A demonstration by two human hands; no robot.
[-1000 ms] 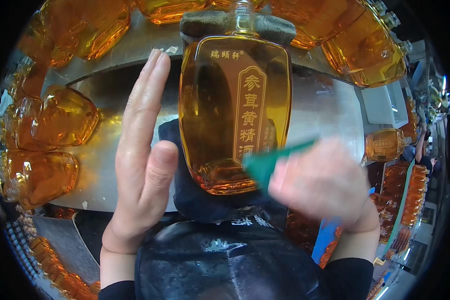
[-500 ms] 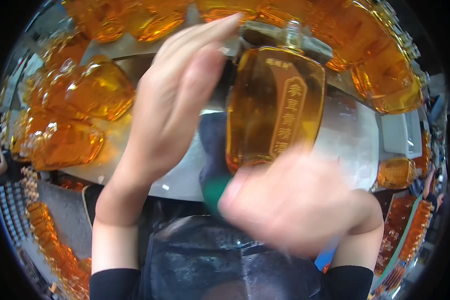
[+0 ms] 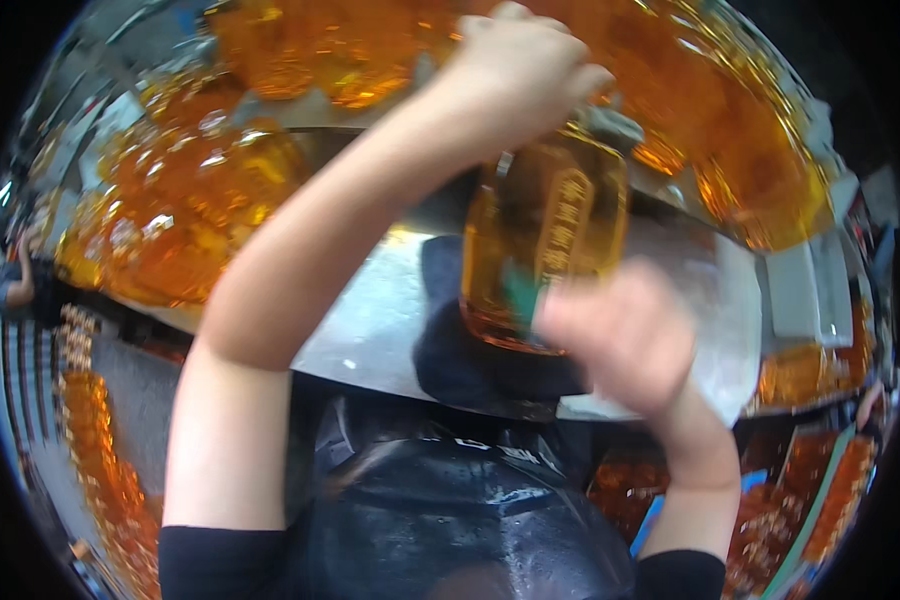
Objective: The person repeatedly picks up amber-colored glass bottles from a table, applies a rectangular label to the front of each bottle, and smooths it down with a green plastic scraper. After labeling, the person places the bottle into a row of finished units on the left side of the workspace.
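A flat glass bottle (image 3: 510, 215) of amber liquid, with gold lettering down its front, leans tilted over the near part of the worktop. My left hand (image 3: 525, 65) is curled closed at the bottle's neck, which it mostly hides. My right hand (image 3: 625, 335), smeared by motion, is at the bottle's lower front. From its fingers sticks out a small green piece (image 3: 520, 292), too blurred to name, lying against the glass. Beneath the bottle a dark cloth (image 3: 450, 350) hangs over the worktop's near edge.
Many amber bottles (image 3: 190, 210) crowd the left side, and more bottles (image 3: 760, 150) line the far side and right. A pale worktop (image 3: 360, 320) lies between them. At the right stands a white plastic tub (image 3: 810, 300). Another person (image 3: 25, 280) is at the far left edge.
My left hand has moved up and right, from beside the bottle to its neck. My right hand rose slightly, bringing the green piece onto the bottle's front.
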